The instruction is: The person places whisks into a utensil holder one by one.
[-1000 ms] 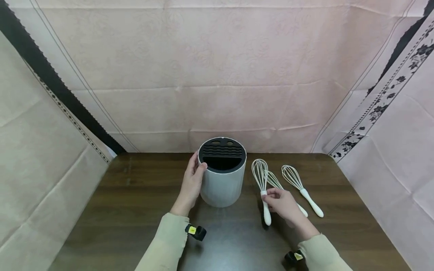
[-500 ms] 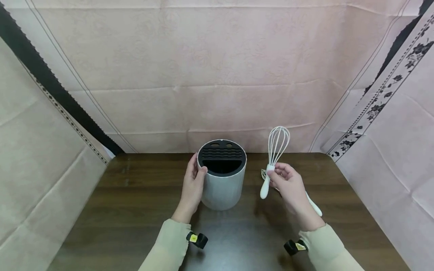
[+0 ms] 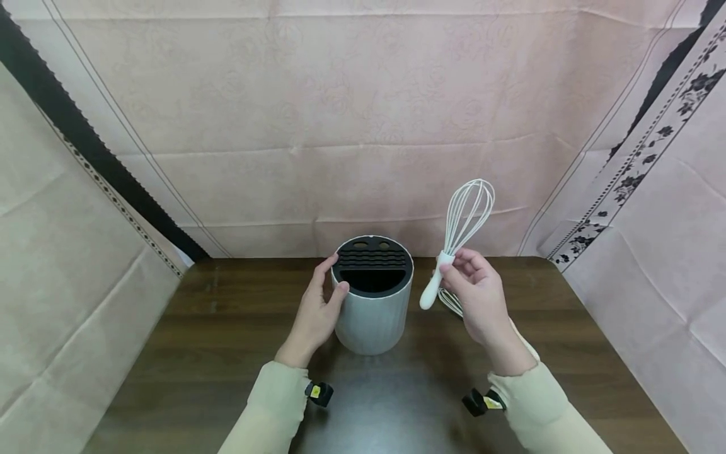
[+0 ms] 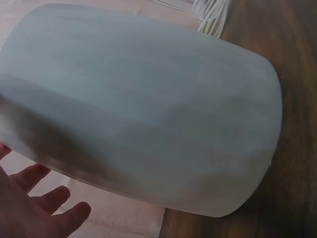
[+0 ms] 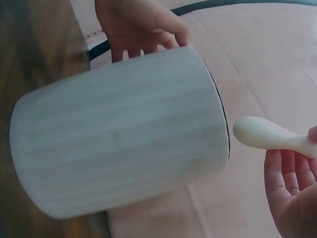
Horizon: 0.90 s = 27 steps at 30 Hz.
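Observation:
A pale grey cylindrical utensil holder with a black slotted top stands upright mid-table. My left hand touches its left side near the rim, thumb in front and fingers spread. In the left wrist view those fingers are loosely bent beside its wall. To the right, my right hand pinches a white whisk at the top of its handle, wires up and tilted right. The handle's rounded end points toward the holder's rim in the right wrist view.
Behind my right hand, a second whisk's wires show on the brown wooden table. Another white handle peeks out by the wrist. Pale cloth hangs behind the table, with more on both sides.
My right hand has picked the whisk off the table, raised it and tipped its handle end left toward the holder. My left hand stays at the holder, its fingers now spread wider.

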### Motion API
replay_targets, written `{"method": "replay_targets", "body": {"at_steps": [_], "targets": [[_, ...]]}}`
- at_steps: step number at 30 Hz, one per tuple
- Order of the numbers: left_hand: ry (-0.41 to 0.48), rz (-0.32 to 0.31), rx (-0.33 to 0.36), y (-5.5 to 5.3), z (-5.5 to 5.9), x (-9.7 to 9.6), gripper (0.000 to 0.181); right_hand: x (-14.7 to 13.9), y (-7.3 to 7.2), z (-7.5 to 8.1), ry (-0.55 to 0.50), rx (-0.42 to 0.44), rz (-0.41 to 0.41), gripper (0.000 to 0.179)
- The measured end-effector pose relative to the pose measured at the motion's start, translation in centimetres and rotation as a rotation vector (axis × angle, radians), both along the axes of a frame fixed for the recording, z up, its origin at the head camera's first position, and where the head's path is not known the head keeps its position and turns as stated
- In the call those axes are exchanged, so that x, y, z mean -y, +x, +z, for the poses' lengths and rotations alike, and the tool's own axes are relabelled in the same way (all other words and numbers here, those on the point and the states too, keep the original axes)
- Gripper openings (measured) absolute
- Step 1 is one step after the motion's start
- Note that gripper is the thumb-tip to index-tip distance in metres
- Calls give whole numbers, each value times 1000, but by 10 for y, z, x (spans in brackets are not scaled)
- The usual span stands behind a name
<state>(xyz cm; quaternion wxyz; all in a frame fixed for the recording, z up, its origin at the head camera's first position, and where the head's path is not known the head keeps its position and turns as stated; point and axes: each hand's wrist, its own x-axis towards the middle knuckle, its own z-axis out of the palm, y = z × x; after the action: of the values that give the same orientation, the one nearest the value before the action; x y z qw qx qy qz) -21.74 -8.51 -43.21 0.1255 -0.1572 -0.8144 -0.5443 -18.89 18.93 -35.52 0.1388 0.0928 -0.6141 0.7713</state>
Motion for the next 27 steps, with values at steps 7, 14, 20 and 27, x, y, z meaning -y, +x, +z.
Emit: {"method": "replay_targets", "body": {"at_steps": [7,14,20,27], "targets": [[28,13,-31,0,-5,-3,52,21,-6,4,-52,-17,18,19],[30,17,-25,1,-5,-5,53,38,-12,4,-111,-72,2,21],[29,20,-22,1,-6,-6,53,50,-15,0,-113,-84,-20,24],[38,23,-22,1,-6,-5,53,64,-16,-4,-35,-137,-39,25]]}}
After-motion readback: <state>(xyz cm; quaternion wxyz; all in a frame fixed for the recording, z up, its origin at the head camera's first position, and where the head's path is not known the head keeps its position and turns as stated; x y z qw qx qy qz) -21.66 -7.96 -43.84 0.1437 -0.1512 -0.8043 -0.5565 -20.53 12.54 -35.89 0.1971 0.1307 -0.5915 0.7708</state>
